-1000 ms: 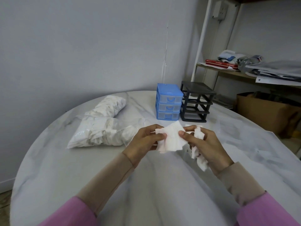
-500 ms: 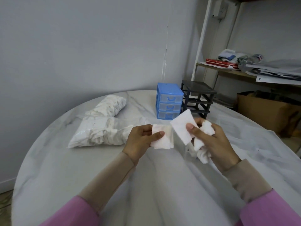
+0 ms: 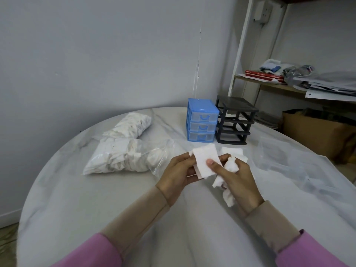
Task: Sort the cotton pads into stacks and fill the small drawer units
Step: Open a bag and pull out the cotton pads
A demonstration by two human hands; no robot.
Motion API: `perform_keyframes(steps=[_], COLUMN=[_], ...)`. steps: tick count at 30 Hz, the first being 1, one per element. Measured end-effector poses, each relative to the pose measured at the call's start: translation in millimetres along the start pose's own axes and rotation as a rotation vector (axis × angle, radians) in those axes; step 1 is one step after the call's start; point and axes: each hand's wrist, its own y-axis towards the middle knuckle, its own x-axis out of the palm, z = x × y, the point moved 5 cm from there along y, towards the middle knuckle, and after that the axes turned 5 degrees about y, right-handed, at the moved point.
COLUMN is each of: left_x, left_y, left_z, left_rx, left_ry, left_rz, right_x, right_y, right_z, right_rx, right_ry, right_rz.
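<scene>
A: What is being shown nearest the table (image 3: 81, 205) rim?
B: Bare marble.
A: And the hands?
B: A flat cotton pad (image 3: 205, 160) is being pinched by the left hand (image 3: 178, 177) and right hand (image 3: 236, 179); crumpled pads (image 3: 228, 193) are being gripped in the right palm. Beyond, pad bags (image 3: 123, 157) and the blue drawer unit (image 3: 202, 120) are being kept near the far edge.
</scene>
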Motion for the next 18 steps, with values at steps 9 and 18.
perform_keyframes(steps=[9,18], left_x=[5.8,7.3], left_y=[-2.8,-2.3], left_z=[1.9,1.9], left_rx=[-0.023,-0.046], left_ry=[-0.134,-0.182], left_rz=[-0.054,-0.084], right_x=[-6.5,-8.8], right_y=[2.3,-1.6], right_z=[-2.5,-3.7], right_rx=[-0.119,-0.218], right_ry=[-0.128,-0.239], right_rz=[0.042,0.109])
